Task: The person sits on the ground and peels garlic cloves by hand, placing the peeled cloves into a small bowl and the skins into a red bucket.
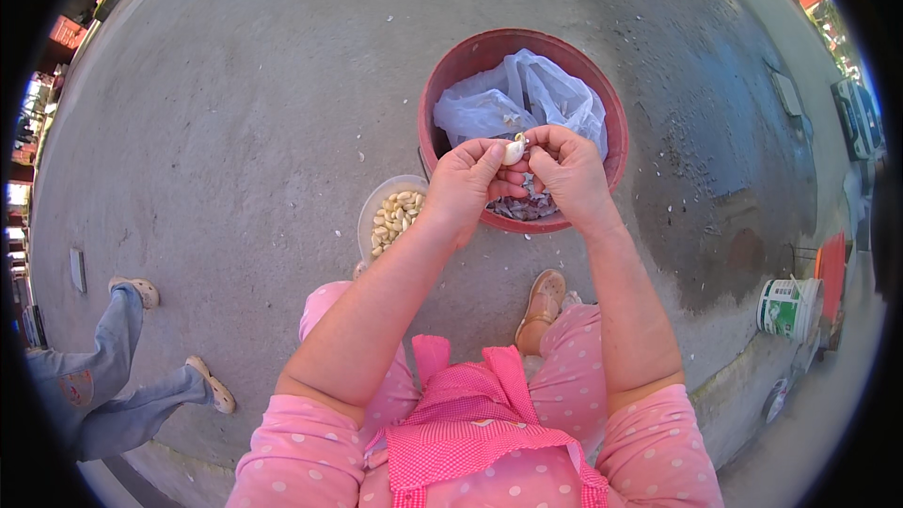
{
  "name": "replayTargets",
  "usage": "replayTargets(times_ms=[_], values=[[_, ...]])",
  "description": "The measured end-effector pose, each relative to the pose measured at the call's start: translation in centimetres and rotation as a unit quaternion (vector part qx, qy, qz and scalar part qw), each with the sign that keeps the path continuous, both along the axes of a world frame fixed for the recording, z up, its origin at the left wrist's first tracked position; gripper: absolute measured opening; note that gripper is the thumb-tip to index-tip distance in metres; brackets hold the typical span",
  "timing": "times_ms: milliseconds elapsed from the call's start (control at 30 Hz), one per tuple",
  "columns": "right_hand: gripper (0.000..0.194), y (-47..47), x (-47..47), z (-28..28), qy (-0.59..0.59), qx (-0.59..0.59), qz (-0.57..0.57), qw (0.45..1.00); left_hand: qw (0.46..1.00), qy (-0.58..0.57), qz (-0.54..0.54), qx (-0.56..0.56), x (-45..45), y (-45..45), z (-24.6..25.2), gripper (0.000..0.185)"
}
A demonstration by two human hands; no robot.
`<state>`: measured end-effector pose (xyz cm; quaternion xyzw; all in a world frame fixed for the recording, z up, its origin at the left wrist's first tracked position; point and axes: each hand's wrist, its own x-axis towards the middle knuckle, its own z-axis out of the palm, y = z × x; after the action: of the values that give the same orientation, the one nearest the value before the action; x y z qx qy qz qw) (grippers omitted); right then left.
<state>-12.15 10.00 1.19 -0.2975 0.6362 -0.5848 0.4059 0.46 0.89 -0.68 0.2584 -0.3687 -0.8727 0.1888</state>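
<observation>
Between the fingertips of my left hand [474, 173] is a pale garlic clove [515, 149]. My right hand [568, 166] is close beside it, its thumb and index finger bent together at the clove's upper right end; whether they pinch a bit of skin is too small to tell. Both hands are over the near part of a red plastic bucket [617, 102]. In the bucket lie a crumpled translucent plastic bag [557, 95] and a heap of papery garlic skins [525, 206]. A bowl [365, 215] of peeled garlic cloves [396, 215] stands left of the bucket, partly hidden by my left forearm.
Another person's legs in jeans [116, 367] and clogs are at the lower left. A white and green bucket [789, 307] stands at the right by a low concrete edge. Bits of skin lie scattered on the concrete ground [282, 120], which has a dark wet patch at the right.
</observation>
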Motion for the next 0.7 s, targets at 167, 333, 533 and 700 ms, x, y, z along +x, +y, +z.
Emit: replayTargets(times_ms=[167, 333, 533, 700], values=[[0.011, -0.2, 0.3, -0.1, 0.063, 0.002, -0.044, 0.997, 0.997, -0.005, 0.023, 0.075, -0.1, -0.4, 0.1, 0.032], [0.008, -0.1, 0.1, 0.3, 0.160, -0.002, -0.053, 0.986, 0.993, -0.009, 0.014, 0.119, 0.4, -0.8, 0.1, 0.038], [0.010, -0.4, 0.1, -0.9, 0.294, -0.077, -0.087, 0.949, 0.987, -0.019, 0.011, 0.161, 0.3, -1.1, -0.2, 0.039], [0.021, 0.0, 0.4, 0.7, 0.295, -0.033, -0.071, 0.952, 0.987, -0.029, 0.004, 0.161, 0.3, -0.9, 0.5, 0.040]])
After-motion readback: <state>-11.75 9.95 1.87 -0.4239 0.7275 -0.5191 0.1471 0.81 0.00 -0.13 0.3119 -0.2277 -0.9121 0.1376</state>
